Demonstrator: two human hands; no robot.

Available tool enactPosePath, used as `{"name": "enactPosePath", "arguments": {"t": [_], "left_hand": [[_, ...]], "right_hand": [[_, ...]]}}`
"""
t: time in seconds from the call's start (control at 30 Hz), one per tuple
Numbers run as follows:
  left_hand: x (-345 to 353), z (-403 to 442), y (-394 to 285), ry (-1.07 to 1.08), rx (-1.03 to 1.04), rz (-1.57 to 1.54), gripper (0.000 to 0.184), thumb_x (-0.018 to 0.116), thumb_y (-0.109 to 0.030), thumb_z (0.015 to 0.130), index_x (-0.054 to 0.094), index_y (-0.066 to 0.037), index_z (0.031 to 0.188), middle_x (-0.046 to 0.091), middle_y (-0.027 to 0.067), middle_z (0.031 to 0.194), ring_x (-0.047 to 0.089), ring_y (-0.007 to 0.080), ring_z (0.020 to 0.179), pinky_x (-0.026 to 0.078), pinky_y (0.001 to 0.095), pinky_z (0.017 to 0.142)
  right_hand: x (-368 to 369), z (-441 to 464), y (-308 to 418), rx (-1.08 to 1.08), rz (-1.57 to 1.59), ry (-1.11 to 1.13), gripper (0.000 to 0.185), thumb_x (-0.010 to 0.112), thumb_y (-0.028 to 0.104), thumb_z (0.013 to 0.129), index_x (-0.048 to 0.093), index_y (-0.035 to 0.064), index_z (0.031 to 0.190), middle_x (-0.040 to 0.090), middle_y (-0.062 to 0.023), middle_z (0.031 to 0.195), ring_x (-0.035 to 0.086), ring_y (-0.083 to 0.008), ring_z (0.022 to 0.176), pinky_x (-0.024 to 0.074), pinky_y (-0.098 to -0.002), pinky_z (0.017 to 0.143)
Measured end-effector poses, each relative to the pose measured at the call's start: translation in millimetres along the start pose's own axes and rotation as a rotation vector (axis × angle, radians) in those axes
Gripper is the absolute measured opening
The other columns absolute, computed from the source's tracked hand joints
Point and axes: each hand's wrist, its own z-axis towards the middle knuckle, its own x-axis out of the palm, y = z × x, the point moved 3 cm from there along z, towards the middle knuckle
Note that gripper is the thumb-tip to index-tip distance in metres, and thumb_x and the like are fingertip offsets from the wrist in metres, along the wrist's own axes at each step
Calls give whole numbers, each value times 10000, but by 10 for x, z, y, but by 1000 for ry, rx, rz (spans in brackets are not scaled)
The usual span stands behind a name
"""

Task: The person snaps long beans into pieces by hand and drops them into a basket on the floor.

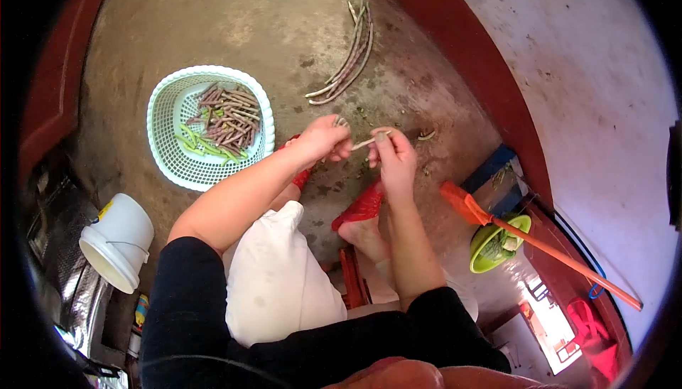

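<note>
A long thin bean (363, 144) is stretched between my two hands above the floor. My left hand (326, 138) is closed, with its fingers curled at one end of the bean. The other end is pinched between the thumb and fingers of my right hand (392, 150). Left of my hands stands a pale green plastic basket (163, 130), holding a heap of short purplish bean pieces (233, 115) and some green ones (206, 149). Several long uncut beans (353, 58) lie on the floor beyond my hands.
Bean scraps (426, 135) dot the concrete floor (284, 12). A white bucket (117, 243) stands at the left. At the right are an orange-handled tool (568, 265), a green bowl (483, 265) and a blue-edged dustpan (490, 169). Red shoes (361, 206) show below my hands.
</note>
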Motion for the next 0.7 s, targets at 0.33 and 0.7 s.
{"name": "enactPosePath", "arguments": {"t": [0.33,0.7], "left_hand": [[191,-130,-13,206,-118,51,146,502,-189,813,499,-73,723,477,-3,603,436,92,477,369,241,401],[-86,-264,-222,-295,84,-203,79,483,-130,821,504,-59,794,553,54,626,541,133,459,378,236,346]], "right_hand": [[-110,32,-377,89,-168,27,99,545,125,846,581,40,880,566,-26,638,506,-109,503,402,-230,464],[6,-72,75,-480,-774,-102,100,610,150,768,591,61,809,590,-114,722,583,-272,647,462,-332,595]]}}
